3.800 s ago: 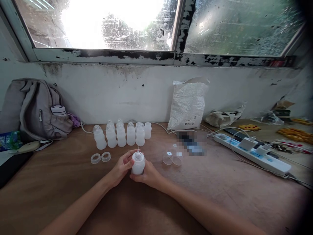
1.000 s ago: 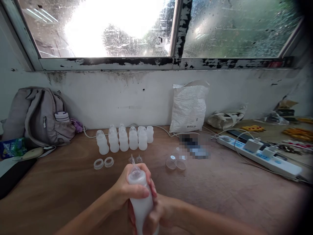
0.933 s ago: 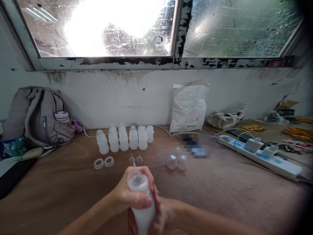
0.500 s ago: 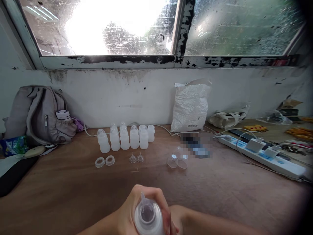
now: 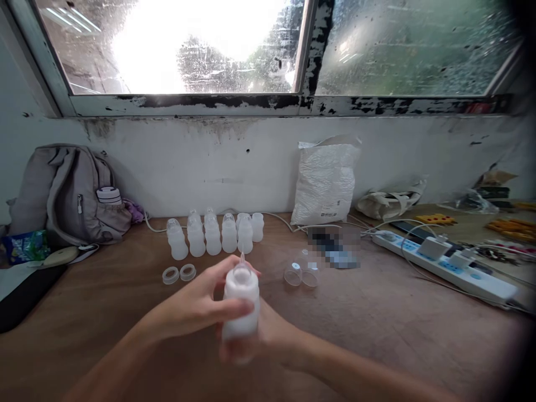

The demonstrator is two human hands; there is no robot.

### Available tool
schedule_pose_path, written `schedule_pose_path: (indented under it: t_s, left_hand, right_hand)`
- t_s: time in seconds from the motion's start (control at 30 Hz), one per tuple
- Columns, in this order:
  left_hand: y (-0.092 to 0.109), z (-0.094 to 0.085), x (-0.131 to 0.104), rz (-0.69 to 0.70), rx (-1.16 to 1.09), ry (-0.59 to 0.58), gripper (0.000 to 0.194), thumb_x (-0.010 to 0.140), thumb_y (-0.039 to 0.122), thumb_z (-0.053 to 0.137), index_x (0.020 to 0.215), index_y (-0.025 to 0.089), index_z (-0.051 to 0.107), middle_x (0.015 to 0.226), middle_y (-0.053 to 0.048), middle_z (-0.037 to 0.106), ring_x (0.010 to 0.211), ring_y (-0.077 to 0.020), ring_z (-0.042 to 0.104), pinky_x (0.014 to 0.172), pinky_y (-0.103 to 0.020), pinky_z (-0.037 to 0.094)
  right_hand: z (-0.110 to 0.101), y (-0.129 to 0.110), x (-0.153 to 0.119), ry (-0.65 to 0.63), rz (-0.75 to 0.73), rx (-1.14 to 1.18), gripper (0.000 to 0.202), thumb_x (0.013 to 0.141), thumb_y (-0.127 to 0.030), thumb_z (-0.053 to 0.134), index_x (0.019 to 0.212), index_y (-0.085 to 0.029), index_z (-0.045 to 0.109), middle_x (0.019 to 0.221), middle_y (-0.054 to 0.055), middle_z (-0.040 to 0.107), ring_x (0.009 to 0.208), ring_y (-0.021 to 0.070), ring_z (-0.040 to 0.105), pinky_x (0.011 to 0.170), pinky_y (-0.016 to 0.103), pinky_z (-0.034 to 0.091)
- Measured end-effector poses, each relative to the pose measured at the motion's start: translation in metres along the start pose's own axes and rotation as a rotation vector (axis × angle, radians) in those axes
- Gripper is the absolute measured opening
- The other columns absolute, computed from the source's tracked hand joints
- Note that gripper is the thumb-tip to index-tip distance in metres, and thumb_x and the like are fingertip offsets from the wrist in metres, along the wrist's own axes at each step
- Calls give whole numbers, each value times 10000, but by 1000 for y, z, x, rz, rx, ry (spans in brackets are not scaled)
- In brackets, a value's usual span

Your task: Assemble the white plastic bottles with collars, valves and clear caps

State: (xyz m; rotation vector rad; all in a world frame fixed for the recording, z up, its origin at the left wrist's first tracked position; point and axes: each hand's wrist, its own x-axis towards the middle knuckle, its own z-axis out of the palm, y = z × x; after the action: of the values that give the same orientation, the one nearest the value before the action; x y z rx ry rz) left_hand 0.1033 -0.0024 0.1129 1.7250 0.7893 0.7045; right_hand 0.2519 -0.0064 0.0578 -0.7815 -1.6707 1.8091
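Observation:
A translucent white bottle [image 5: 242, 290] with a clear nipple on top stands nearly upright between my hands. My left hand [image 5: 209, 301] is wrapped round its upper part, the thumb across the front. Low on the bottle, my right hand [image 5: 268, 332] grips from the right side and below, its fingers blurred. Behind them is a row of white bottles [image 5: 213, 237] with clear caps. Two white rings [image 5: 171, 275] lie to the left, and two clear domed caps [image 5: 293, 274] rest to the right.
A grey backpack [image 5: 79, 195] leans at the left by a dark flat item [image 5: 25, 301]. A white plastic bag [image 5: 324, 181] stands against the wall. On the right lies a power strip [image 5: 481, 279] with cables; a blurred-out item [image 5: 335, 249] is beside the domed caps.
Both hands have moved up and forward over the table with the bottle, which now shows more of its side. My hands and the bottle now cover the small clear nipples on the table.

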Motion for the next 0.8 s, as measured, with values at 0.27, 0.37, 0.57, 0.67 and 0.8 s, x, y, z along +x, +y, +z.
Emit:
schedule_pose_path:
  t_s: [0.27,0.37,0.57,0.67,0.8]
  left_hand:
    - [-1,-20,0,-167,316,109,316,775,458,440,899,180,522,848,-17,567,759,-158,529,617,-236,404]
    - [0,-33,0,-161,184,49,340,771,464,454,930,176,539,874,-27,576,818,-169,531,693,-250,412]
    - [-6,-41,3,-201,-122,179,412,765,454,485,1105,221,494,1046,-46,570,1012,-208,492,839,-298,394]
    - [-18,-28,10,-177,-210,228,409,780,471,451,1093,214,504,1071,-50,565,1039,-218,485,877,-324,376]
    - [-30,-10,20,-134,-157,355,421,713,446,558,1059,211,509,1039,-50,585,991,-224,518,821,-318,405]
  right_hand:
    - [-18,-5,18,9,-142,-105,516,680,-369,633,1132,-180,470,901,39,549,757,127,502,628,234,411]
    - [-30,-12,13,-7,-165,-290,480,673,-400,630,1076,-167,512,941,48,551,813,149,503,695,265,420]
    - [-41,-22,14,8,-169,-272,403,712,-418,585,1018,-168,508,965,58,570,869,165,537,757,299,433]
    - [-40,-13,19,57,-90,-149,445,706,-436,586,1039,-176,444,923,58,578,849,169,558,695,295,461]
    - [-41,-6,20,123,-67,-244,494,686,-460,595,1050,-183,407,933,64,568,802,164,561,611,269,466]
